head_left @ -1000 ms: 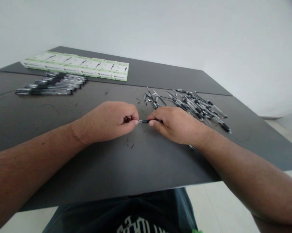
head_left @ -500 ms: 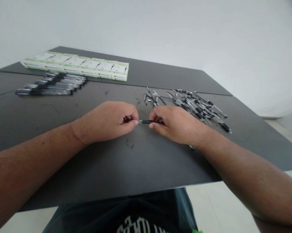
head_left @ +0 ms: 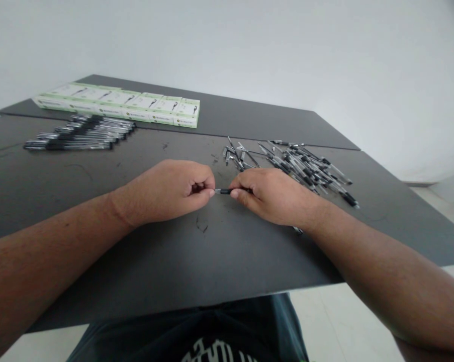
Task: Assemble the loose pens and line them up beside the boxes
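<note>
A pen (head_left: 223, 191) with a black grip and a clear section lies level between my two hands, just above the grey table (head_left: 227, 261). My left hand (head_left: 177, 191) pinches its left end between thumb and forefinger. Around the black part, my right hand (head_left: 274, 193) is closed, hiding the rest of the barrel. Past my right hand lies a loose heap of pens and pen parts (head_left: 305, 166). Some small clear and dark pieces (head_left: 240, 153) sit at its left side. A pen tip (head_left: 298, 231) peeks out below my right wrist.
At the left, a row of pens with black grips (head_left: 83, 133) lies side by side. Behind them stands a line of white and green boxes (head_left: 136, 105) printed with pens. A pale wall (head_left: 249, 55) rises beyond the table, whose front edge is close to my lap.
Both hands keep their hold on the pen. My right hand sits very slightly closer to the left one, and a little less of the pen shows between them.
</note>
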